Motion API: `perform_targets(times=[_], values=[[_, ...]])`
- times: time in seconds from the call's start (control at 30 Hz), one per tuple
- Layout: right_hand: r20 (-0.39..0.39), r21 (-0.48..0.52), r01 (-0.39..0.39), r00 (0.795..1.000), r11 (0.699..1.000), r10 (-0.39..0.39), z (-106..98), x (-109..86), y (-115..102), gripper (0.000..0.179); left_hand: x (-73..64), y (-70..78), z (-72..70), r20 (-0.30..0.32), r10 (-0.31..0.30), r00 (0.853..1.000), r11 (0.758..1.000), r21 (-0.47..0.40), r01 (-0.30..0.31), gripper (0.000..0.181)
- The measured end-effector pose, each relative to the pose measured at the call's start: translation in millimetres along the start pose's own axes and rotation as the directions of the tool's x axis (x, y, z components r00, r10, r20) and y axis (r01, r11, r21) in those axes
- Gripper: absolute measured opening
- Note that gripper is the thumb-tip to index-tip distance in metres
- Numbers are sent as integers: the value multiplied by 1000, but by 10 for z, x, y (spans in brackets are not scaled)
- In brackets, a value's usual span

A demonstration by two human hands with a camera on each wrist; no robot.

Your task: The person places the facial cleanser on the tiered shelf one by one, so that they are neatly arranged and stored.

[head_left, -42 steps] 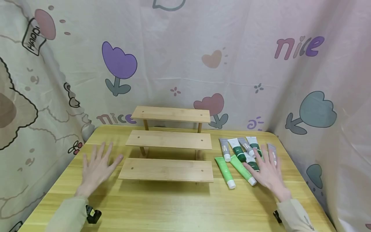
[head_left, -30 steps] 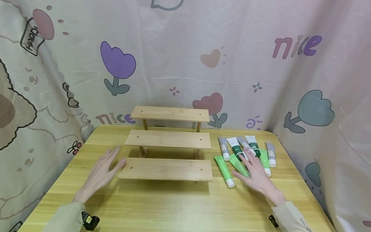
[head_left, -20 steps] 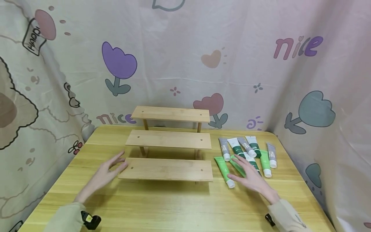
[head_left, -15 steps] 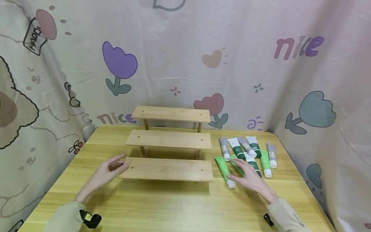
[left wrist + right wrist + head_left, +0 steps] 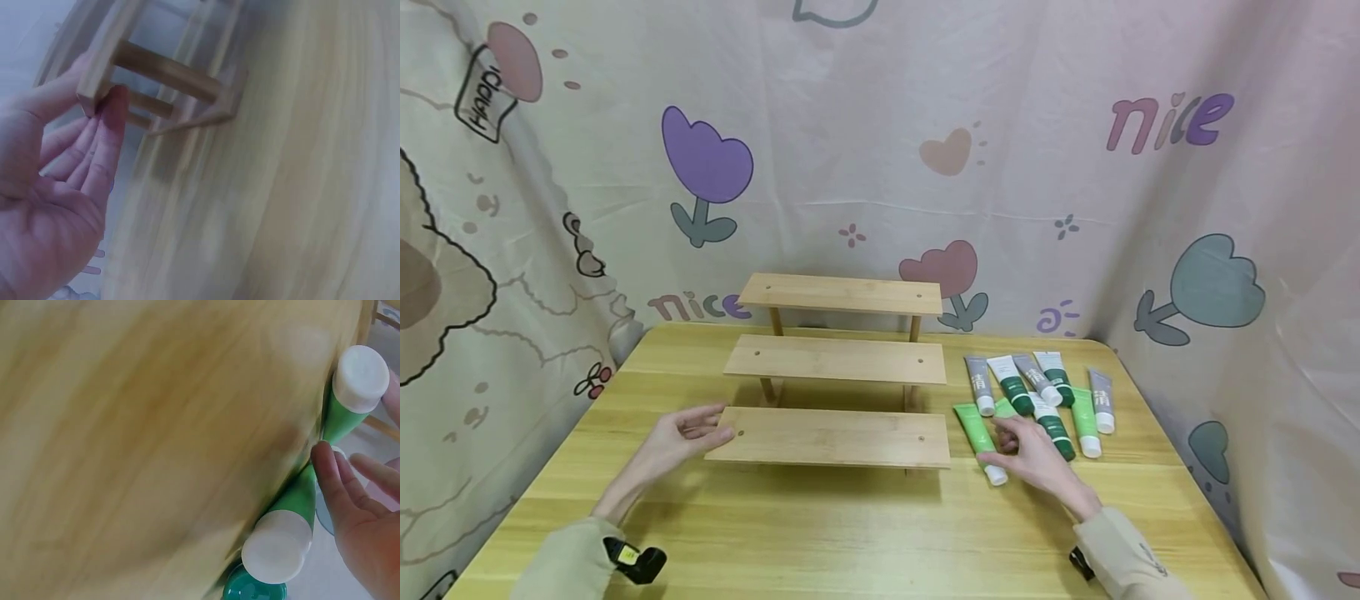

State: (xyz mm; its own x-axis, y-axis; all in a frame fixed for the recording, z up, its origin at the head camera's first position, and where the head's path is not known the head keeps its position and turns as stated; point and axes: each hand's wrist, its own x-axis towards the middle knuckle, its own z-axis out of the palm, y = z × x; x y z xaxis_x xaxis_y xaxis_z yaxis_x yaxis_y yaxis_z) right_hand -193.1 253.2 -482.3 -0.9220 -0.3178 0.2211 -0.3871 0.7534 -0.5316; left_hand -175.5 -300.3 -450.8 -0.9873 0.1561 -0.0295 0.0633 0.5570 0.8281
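Left hand (image 5: 679, 440) pinches the stand (image 5: 835, 437) at 9 o'clock; right hand (image 5: 1036, 457), loosely spread, straddles 1 of 9 tubes (image 5: 973, 429) at 4 o'clock, none yet lifted.

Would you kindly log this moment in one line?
left hand: holds lowest shelf | right hand: at leftmost green tube, grip unclear
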Motion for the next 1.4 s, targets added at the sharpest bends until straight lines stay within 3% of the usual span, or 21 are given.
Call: perform_targets(times=[0.1, 0.3, 0.57, 0.9, 1.13, 1.4], values=[[22, 9, -47, 999, 999, 47, -18, 0, -17, 47, 4, 15, 2, 18, -38, 999, 999, -36, 39, 64], [60, 13, -99, 993, 995, 98, -50, -5, -40, 56, 7, 13, -4, 36, -91, 995, 994, -54, 93, 67], [98, -4, -106, 990, 994, 106, -59, 0, -28, 53, 8, 26, -8, 36, -89, 995, 994, -65, 92, 67], [118, 36, -100, 988, 994, 95, -144, -31, -42, 38, 8, 34, 5, 32, -83, 996, 994, -65, 85, 66], [99, 61, -87, 992, 994, 81, -255, -45, -76, 35, 15, 31, 11, 24, -70, 997, 995, -63, 72, 65], [71, 95, -122, 991, 988, 116, -345, 13, -112, 38, 11, 36, 15, 24, -83, 996, 995, -58, 84, 65]])
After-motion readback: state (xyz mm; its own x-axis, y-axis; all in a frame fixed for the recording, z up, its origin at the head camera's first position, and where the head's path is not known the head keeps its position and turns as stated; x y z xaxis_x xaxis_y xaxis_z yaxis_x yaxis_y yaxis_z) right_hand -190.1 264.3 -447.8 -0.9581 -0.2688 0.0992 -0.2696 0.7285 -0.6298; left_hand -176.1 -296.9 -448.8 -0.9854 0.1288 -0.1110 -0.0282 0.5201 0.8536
